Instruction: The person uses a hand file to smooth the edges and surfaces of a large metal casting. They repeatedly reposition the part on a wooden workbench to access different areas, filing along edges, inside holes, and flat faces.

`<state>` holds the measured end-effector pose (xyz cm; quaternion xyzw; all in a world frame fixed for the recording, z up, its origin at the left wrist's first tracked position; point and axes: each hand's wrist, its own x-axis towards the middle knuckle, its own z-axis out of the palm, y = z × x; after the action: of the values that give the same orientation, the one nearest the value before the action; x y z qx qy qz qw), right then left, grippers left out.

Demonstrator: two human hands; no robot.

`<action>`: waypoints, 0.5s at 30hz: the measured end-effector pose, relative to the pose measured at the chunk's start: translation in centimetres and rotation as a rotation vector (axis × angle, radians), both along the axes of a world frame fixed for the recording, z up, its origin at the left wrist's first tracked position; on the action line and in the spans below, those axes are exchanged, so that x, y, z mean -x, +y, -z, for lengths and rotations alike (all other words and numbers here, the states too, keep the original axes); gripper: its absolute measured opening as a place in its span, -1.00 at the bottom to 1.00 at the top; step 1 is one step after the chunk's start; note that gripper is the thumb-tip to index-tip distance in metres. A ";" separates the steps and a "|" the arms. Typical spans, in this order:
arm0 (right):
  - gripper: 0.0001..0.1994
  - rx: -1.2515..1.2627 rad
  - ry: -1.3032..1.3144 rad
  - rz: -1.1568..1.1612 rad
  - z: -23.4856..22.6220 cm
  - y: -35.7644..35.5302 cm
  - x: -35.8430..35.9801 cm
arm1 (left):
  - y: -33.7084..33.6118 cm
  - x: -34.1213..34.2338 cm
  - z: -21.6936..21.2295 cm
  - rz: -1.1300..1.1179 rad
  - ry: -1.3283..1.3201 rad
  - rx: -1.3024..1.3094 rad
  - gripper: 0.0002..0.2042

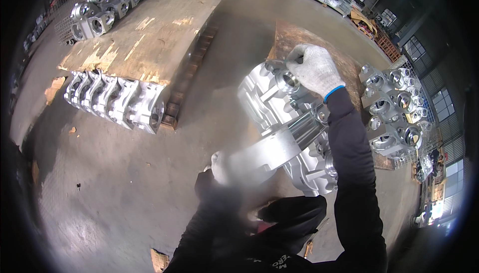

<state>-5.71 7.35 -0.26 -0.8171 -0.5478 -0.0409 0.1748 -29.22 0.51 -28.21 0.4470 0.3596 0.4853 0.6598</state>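
A large silver metal casting [272, 150] is tilted in front of me, its near end smeared by blur. At that end my left hand [215, 165], in a white glove, grips the casting; most of its fingers are hidden behind the metal. My right hand [317, 71], in a white knit glove with a blue cuff edge, is closed with curled fingers. It is right by the bored ring [288, 80] of another silver casting [257, 101]; what its fingers hold, if anything, is hidden. A further casting [309, 173] lies beneath the tilted one, near my legs.
A brown wooden board [294, 34] lies behind the castings. Several castings [389, 106] stand at the right beside a wire cage [426, 128]. At the left, a worn wooden sheet [149, 28] covers a row of castings [117, 101] on a pallet [172, 111]; more castings [107, 6] stand beyond.
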 end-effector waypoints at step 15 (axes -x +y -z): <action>-0.84 0.127 -0.377 -0.217 -0.2 1.0 2.2 | -0.6 -0.8 -0.9 -0.086 -0.200 0.215 -0.68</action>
<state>-7.95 8.39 -0.10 -0.7408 -0.6568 -0.1392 0.0212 -28.43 -0.05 -27.28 0.3073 0.3608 0.5137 0.7152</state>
